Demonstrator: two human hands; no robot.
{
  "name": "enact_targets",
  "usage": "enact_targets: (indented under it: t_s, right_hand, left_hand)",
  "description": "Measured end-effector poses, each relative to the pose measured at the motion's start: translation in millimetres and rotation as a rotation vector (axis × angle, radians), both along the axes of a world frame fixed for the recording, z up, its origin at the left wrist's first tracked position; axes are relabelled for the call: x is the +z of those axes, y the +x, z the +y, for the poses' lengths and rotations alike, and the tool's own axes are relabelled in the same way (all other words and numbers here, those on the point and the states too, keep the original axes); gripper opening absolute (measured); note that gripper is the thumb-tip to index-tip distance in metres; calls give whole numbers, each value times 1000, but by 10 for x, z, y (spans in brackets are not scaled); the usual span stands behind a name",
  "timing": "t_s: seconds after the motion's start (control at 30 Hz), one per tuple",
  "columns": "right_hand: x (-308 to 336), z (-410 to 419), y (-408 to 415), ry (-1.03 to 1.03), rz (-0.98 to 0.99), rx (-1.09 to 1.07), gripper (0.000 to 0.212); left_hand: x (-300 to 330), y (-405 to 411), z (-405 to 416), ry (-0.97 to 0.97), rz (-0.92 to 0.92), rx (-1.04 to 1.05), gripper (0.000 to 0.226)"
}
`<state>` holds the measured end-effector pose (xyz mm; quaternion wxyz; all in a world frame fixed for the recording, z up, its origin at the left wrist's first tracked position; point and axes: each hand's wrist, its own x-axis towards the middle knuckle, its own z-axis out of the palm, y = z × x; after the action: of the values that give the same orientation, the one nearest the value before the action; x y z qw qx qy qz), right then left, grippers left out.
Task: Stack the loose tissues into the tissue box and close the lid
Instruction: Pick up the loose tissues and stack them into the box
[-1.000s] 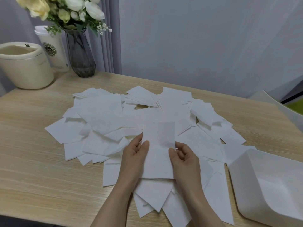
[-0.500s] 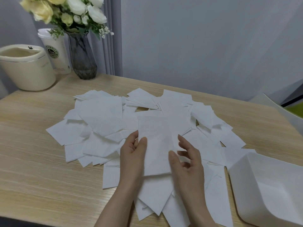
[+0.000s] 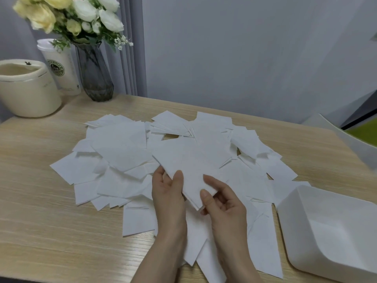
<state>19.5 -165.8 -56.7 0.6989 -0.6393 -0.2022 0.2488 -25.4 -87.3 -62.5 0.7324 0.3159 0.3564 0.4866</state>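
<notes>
Several loose white tissues [image 3: 120,144] lie spread in an overlapping heap across the wooden table [image 3: 36,211]. My left hand [image 3: 168,193] and my right hand [image 3: 222,201] together hold a small stack of tissues [image 3: 189,166] tilted above the middle of the heap; the left thumb lies on its left edge, the right thumb and fingers pinch its near corner. The white tissue box [image 3: 326,227] stands open and empty at the right front, its rim touching the heap. No lid is in view.
At the back left stand a cream round container [image 3: 26,90], a white lidded paper cup [image 3: 61,68] and a dark glass vase of flowers [image 3: 93,72]. A white chair back [image 3: 346,139] shows beyond the table's right edge. A grey wall runs behind.
The held tissues have turned from upright to slanted, top toward the left. My right hand shifted from the stack's right edge to pinching its near corner. The camera tipped down slightly.
</notes>
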Motion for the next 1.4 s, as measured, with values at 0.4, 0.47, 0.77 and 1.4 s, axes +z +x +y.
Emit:
enact_targets:
  t_s: [0.4, 0.47, 0.77, 1.4]
  right_hand:
    - [493, -616, 708, -289, -373, 99, 37]
    - [549, -742, 796, -324, -395, 129, 38]
    - [601, -1228, 1077, -240, -371, -56, 34]
    - [479, -2178, 1604, -322, -478, -315, 20]
  left_hand:
    - [261, -76, 61, 297, 218, -394, 39]
    - [278, -22, -2, 289, 208, -458, 34]
    - [361, 316, -467, 363, 240, -628, 35]
    - [181, 1035, -1151, 873, 512, -625, 24]
